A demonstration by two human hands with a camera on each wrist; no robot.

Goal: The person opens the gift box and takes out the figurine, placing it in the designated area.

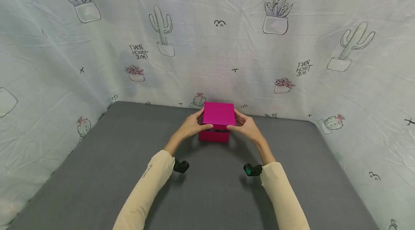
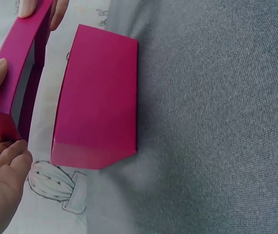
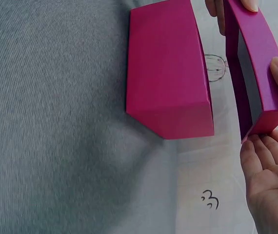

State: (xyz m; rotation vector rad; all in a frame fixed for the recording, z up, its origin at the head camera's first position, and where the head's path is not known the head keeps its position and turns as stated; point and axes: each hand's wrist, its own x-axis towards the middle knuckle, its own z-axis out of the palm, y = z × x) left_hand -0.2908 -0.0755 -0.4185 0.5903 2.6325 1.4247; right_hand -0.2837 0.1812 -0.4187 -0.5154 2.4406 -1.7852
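Observation:
A bright pink box lid (image 1: 219, 114) is held level above the matching pink box base (image 1: 214, 136), which stands on the grey table. Both wrist views show a gap between the lid (image 2: 13, 68) and the base (image 3: 166, 58). My left hand (image 1: 191, 126) grips the lid's left side, thumb on the front face and fingers along the side. On the right side my right hand (image 1: 247, 128) holds it the same way. The base is touched by neither hand. What lies inside the base is mostly hidden under the lid.
The grey table (image 1: 136, 172) spreads around the box. Behind and at both sides hangs a pale cloth (image 1: 201, 53) printed with cacti and potted plants; the box stands near the table's back edge. A dark device is worn at each wrist.

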